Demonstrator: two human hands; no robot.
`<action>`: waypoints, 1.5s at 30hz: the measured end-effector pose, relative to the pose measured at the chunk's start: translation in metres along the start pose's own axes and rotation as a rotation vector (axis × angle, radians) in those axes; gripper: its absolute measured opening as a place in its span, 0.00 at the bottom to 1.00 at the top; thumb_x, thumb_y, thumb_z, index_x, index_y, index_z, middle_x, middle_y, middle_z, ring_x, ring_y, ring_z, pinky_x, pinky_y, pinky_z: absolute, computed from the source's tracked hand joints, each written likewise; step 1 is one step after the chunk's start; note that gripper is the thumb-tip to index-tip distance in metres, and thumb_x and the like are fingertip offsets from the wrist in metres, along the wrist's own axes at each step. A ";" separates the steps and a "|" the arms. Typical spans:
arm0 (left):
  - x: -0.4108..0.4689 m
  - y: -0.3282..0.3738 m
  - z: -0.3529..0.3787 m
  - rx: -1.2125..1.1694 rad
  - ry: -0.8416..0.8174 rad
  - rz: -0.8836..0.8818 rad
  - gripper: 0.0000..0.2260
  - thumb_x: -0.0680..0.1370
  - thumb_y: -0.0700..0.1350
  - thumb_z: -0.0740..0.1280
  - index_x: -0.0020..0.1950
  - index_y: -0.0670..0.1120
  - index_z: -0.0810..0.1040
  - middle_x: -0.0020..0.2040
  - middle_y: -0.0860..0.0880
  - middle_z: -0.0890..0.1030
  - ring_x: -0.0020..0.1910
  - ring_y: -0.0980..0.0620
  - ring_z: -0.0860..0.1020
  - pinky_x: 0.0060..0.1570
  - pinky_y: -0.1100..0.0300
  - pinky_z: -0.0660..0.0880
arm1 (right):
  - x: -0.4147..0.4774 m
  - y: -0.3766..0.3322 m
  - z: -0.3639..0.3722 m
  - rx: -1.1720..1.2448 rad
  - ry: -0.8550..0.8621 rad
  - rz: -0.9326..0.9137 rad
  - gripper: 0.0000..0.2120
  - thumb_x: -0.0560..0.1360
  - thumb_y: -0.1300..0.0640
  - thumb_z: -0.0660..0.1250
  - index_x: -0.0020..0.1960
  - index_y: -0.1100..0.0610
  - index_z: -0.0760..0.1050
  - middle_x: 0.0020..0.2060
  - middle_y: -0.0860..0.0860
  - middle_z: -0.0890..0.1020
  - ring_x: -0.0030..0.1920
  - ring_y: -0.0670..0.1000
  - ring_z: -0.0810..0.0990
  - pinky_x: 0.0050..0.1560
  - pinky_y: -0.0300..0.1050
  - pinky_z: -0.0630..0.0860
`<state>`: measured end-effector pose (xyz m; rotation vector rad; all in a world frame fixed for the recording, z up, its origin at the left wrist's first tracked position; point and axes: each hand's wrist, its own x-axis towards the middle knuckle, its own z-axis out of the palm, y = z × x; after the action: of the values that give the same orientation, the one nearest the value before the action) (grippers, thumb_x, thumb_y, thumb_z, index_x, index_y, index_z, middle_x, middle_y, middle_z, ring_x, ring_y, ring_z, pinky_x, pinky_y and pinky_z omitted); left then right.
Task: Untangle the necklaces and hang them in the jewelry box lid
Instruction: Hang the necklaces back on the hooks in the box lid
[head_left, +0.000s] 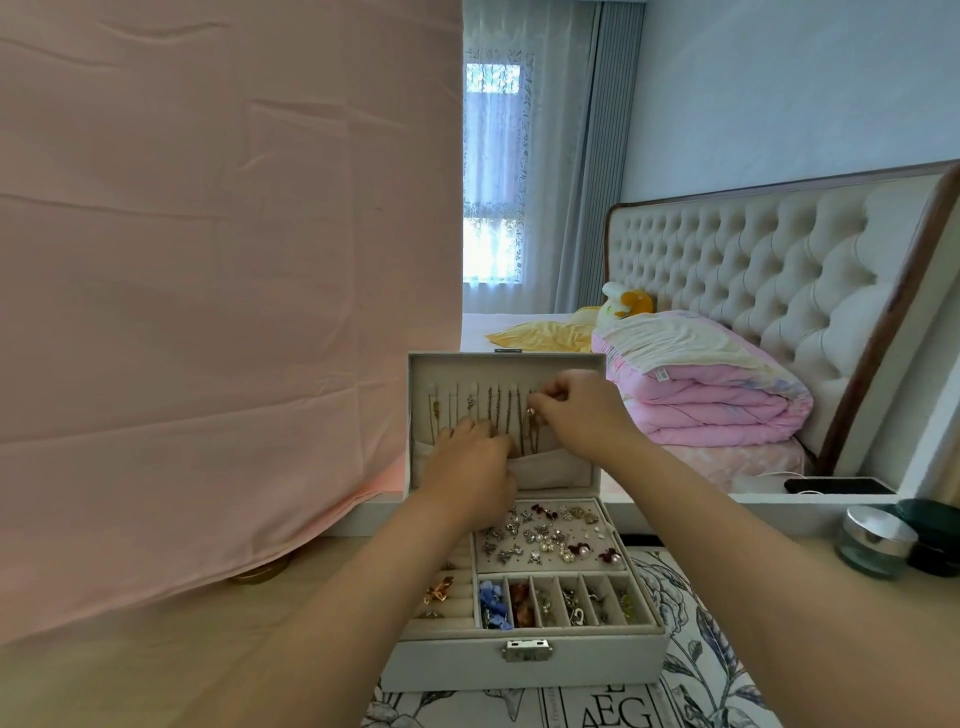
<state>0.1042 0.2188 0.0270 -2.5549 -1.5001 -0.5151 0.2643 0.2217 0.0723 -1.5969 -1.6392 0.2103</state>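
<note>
Hanging a necklace (535, 439) in the jewelry box lid (571, 368)
Right hand (582, 410) pinching its top, long axis vertical beneath; left hand (467, 462) lower-left, curled at the pocket (558, 470), grasp unclear

We record the left hand (467, 465) and the right hand (584, 410) as bare, knuckles rounded. The left forearm (332, 613) and the right forearm (753, 561) are likewise uncovered and smooth, broadening from wrist to the bottom edge of view
</note>
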 end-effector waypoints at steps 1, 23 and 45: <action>-0.001 -0.001 0.000 -0.005 -0.002 -0.002 0.16 0.79 0.50 0.61 0.66 0.50 0.77 0.64 0.47 0.75 0.64 0.46 0.69 0.65 0.49 0.66 | 0.002 -0.002 0.001 -0.002 -0.009 -0.012 0.09 0.75 0.52 0.71 0.36 0.50 0.80 0.35 0.46 0.84 0.40 0.46 0.82 0.44 0.43 0.76; -0.060 0.012 -0.037 -0.269 0.054 0.061 0.19 0.79 0.52 0.65 0.71 0.55 0.74 0.63 0.55 0.77 0.63 0.54 0.73 0.64 0.53 0.72 | -0.085 -0.018 -0.040 -0.176 -0.303 -0.143 0.13 0.77 0.54 0.66 0.60 0.47 0.81 0.54 0.42 0.80 0.54 0.43 0.78 0.59 0.42 0.76; -0.230 0.076 -0.007 -0.587 -0.170 0.166 0.12 0.70 0.60 0.73 0.48 0.56 0.82 0.45 0.58 0.80 0.46 0.61 0.77 0.49 0.55 0.78 | -0.275 0.001 -0.066 -0.177 -0.625 0.064 0.05 0.68 0.46 0.77 0.43 0.43 0.84 0.35 0.36 0.83 0.34 0.38 0.79 0.38 0.34 0.75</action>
<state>0.0662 -0.0095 -0.0440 -3.2046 -1.3108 -0.8365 0.2692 -0.0509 -0.0022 -1.8329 -2.1198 0.6679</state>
